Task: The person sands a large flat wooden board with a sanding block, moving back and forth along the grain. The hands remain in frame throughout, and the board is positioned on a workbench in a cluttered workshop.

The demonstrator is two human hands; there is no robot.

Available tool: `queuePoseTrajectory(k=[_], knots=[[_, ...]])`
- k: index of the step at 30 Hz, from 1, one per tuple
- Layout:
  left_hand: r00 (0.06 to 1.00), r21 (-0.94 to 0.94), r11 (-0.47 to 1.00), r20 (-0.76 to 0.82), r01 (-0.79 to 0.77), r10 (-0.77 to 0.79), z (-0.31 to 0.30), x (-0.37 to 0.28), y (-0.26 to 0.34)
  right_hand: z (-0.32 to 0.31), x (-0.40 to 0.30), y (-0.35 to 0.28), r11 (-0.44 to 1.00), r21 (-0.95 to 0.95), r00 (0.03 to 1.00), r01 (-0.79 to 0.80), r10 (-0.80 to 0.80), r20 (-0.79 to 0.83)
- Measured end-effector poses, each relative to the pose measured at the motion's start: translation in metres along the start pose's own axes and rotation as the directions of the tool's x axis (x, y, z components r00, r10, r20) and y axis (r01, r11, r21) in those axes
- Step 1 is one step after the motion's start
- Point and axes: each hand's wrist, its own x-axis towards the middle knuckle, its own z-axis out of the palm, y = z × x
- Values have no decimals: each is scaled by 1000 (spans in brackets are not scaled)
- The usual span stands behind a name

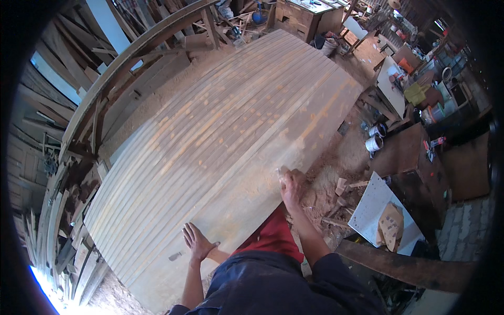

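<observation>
A large wooden panel (220, 130) with long parallel grooves and orange-brown filler patches spreads in front of me. Its near strip is smooth, wide and dusted with pale powder. My left hand (195, 241) lies palm down on that strip, fingers spread, holding nothing. A small dark rectangular mark (176, 256) shows on the wood below it. Farther along the strip, by the near edge, my right hand (290, 185) presses down with curled fingers. A small pale piece (278, 171) peeks out at its fingertips; the hand hides most of it.
A curved wooden frame (106, 65) arches along the left, with stacked boards beyond it. Open paint cans (374, 143) stand on the dusty floor at right, near a brown cabinet (405, 165). A white board (384, 208) bears a crumpled brown paper (390, 226). A wooden workbench (307, 17) stands at the back.
</observation>
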Motion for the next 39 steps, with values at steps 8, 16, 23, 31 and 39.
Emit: queuePoseTrajectory(k=[8,16,23,31,39], knots=[[1000,17,1000,19,-1,1,-14,-2,17,16,26,35,977,173,987,-126,106,120],[1000,36,999,6,22,-23,-15,-5,14,17,23,18,977,185,990,-105,84,117],[999,7,1000,35,18,-18,-20,-6,18,-7,9,1,996,71,973,-59,41,226],[1000,-13,1000,20,-18,18,-10,-4,3,-20,45,11,985,40,967,-171,160,198],[996,11,999,73,50,-51,-19,-8,15,-17,-23,-20,992,126,956,-15,-22,292]])
